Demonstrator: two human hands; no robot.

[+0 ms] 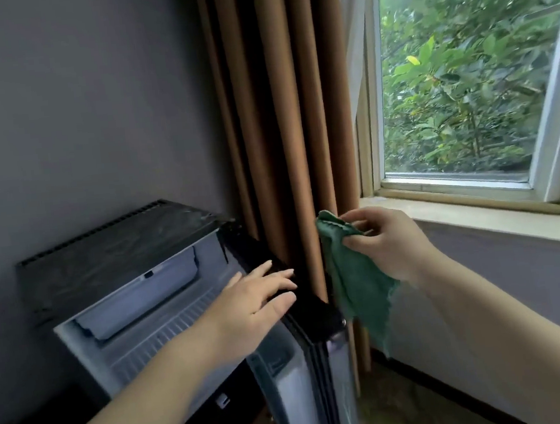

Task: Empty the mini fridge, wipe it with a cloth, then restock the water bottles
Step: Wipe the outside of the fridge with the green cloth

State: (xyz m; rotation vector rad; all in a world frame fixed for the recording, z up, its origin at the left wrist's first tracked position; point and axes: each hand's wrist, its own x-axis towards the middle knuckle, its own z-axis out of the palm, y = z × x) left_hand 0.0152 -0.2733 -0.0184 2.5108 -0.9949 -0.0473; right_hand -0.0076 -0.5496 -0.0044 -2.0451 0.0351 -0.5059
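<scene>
The black mini fridge (115,258) stands against the grey wall with its door (307,366) swung open to the right. Its pale interior shows a small freezer flap (143,300) and a ribbed shelf; no bottles are visible inside. My left hand (256,299) rests flat, fingers spread, on the top edge of the open door. My right hand (384,242) pinches a green cloth (357,286), which hangs down just right of the door in front of the curtain.
A brown curtain (279,109) hangs right behind the open door. A window (463,67) with a pale sill (477,216) is at the right, greenery outside. The floor (411,414) shows below the cloth.
</scene>
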